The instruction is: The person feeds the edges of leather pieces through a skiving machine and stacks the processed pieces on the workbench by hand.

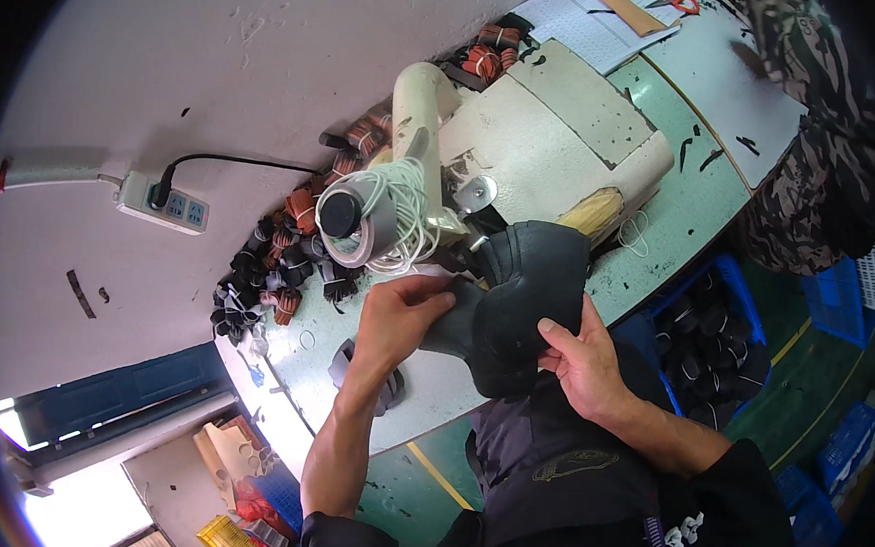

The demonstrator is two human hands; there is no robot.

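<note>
While left hand (394,323) and right hand (590,371) pinch the black piece (523,319) between fingers at its nine and four o'clock edges, six o'clock of the cream machine (542,114), positioning seems in hand, next calling for steady grip.

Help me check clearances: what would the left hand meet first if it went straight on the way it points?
The black curved piece that the left hand holds comes first; depth is unclear, so I cannot tell what lies beyond.

Free tabletop (301,375) left of the hands (391,323), coiled cord (416,207) and machine (547,120) in the way ahead
</note>
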